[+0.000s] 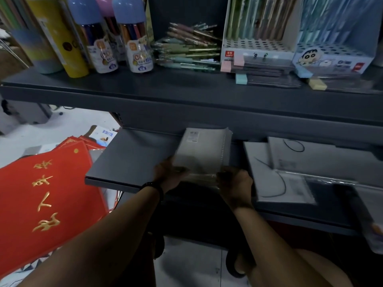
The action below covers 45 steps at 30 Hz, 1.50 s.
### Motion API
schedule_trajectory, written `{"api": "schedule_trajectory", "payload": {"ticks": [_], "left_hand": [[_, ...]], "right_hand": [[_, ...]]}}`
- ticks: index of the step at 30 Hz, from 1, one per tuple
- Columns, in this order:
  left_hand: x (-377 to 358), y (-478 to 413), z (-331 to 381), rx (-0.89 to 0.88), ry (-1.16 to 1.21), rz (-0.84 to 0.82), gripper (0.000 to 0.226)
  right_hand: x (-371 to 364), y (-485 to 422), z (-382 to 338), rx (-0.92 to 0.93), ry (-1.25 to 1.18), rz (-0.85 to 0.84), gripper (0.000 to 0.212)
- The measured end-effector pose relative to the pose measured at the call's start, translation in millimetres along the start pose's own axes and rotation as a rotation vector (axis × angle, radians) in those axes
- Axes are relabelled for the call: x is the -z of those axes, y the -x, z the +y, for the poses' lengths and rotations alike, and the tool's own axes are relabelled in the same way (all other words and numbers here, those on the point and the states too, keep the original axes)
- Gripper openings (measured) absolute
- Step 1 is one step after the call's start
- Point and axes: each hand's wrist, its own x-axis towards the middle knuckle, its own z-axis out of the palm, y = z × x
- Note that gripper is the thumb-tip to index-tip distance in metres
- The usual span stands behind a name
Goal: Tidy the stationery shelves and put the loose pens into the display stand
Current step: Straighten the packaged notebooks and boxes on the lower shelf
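Your left hand (169, 172) and right hand (234, 183) both grip the near end of a wrapped stack of notebooks (204, 150), one at each near corner, with the fingers curled onto its edge. The stack lies on the lower shelf (132, 158), and its far end reaches under the upper shelf (186, 88). The wrap looks slick and loose at your end, so your fingers may be pinching plastic and not the books. If so, the stack could slide out of the grip or fan apart as you shift it.

Watch the right side. The spiral edge sits close to the other notebooks (279, 172), which already lie askew. A sideways push could catch the coils on them and drag that pile further out over the shelf's front edge.

The pens (186, 48) are not yet dealt with. They lie in a loose heap on the upper shelf, between the marker tubes (136, 48) and the stand (238, 54). If you lift the stack too high, it could knock the upper shelf from below. The heap could then roll forward and off, down toward the red sheets (41, 193) on the floor. The tubes stand upright near the front and could tip just as easily.
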Motion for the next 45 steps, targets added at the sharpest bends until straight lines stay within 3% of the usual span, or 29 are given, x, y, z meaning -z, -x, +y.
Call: {"api": "schedule_trajectory", "payload": {"ticks": [6,9,12,16,20,23,35,38,41,45], "left_hand": [[0,-3,-8,-0.082,-0.073,-0.120,0.110],[5,-4,-2,-0.087,-0.207,-0.197,0.108],[12,7,17,-0.135,-0.309,-0.157,0.108],[23,58,53,-0.242,-0.351,-0.189,0.069],[21,97,70,-0.409,-0.392,-0.229,0.040],[13,111,86,-0.437,-0.398,-0.311,0.032],[-78,84,195,-0.480,-0.432,-0.497,0.049],[-115,71,208,-0.490,-0.378,-0.514,0.054],[-149,56,215,-0.539,-0.344,-0.445,0.059],[-191,39,213,-0.565,-0.359,-0.361,0.074]], "right_hand": [[0,0,-4,0.017,0.146,0.005,0.012],[5,0,-4,-0.007,0.147,-0.027,0.016],[16,15,-3,-0.075,0.125,-0.131,0.019],[59,50,9,-0.129,-0.103,-0.212,0.001],[122,74,20,-0.097,-0.075,-0.159,0.011],[157,73,26,-0.123,-0.135,-0.074,0.011],[197,35,140,-0.360,-0.355,0.113,0.009],[195,-2,166,-0.444,-0.498,0.051,0.005],[198,-26,182,-0.538,-0.490,-0.031,0.032],[179,-33,201,-0.555,-0.685,0.010,0.041]]}}
